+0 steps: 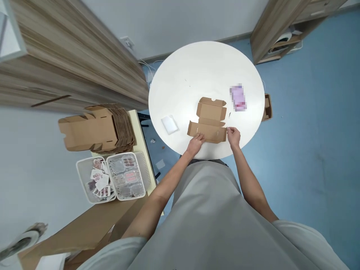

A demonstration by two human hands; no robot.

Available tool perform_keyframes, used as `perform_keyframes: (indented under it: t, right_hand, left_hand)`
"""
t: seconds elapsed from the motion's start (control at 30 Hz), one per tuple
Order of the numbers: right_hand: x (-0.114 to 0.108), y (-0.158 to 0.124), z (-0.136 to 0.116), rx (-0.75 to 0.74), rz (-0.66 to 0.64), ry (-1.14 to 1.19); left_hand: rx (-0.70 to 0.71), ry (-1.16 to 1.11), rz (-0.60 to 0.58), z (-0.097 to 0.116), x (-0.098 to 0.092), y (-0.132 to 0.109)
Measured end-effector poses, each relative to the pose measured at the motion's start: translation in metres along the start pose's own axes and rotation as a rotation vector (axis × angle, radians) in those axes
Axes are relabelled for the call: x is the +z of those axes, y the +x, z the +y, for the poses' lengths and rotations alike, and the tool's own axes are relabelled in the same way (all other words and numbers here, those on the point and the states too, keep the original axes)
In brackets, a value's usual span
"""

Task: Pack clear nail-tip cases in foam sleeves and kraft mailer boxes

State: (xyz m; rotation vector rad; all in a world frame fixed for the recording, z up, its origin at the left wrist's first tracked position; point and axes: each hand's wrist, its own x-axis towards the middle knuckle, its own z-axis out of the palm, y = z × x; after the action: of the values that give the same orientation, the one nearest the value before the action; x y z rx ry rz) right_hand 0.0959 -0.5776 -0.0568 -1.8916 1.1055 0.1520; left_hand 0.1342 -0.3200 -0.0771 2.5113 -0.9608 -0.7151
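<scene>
A flat brown cardboard box blank (pixel 210 119) lies partly folded on the round white table (pixel 197 71), near its front edge. My left hand (pixel 195 143) is closed on the blank's near left edge. My right hand (pixel 233 135) pinches its near right corner. A small white packet (pixel 170 124) lies on the table to the left of the blank. To the right of it lies a pink and white item (pixel 238 98), blurred.
A stack of flat cardboard blanks (pixel 97 127) sits on a side table at the left, with two white baskets (pixel 114 179) of small packets in front of it. A wooden cabinet (pixel 70 56) stands at the left, a shelf unit (pixel 284 30) at the back right. A small cardboard box (pixel 267 107) sits on the blue floor.
</scene>
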Motion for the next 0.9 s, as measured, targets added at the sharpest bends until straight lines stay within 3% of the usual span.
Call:
perform_keyframes:
  t: [0.1, 0.27, 0.33, 0.47, 0.77, 0.9]
  right_hand:
    - [0.006, 0.005, -0.014, -0.147, 0.014, -0.165]
    - [0.041, 0.021, -0.037, -0.111, -0.177, -0.38]
    - [0.056, 0.027, -0.04, -0.119, -0.217, -0.41]
    - [0.071, 0.03, -0.036, -0.289, -0.297, -0.391]
    - [0.046, -0.004, 0.005, -0.466, -0.536, -0.576]
    - [0.043, -0.011, 0.016, -0.49, -0.516, -0.641]
  left_hand:
    - [-0.049, -0.011, -0.042, 0.003, 0.01, -0.002]
    - [-0.083, 0.013, -0.115, 0.006, 0.015, -0.005]
    - [-0.093, 0.007, -0.124, 0.006, 0.016, -0.006]
    - [-0.112, -0.061, -0.097, 0.001, 0.017, -0.01]
    - [-0.25, -0.312, -0.017, -0.014, 0.008, -0.009]
    - [-0.258, -0.342, 0.024, -0.014, 0.003, -0.011]
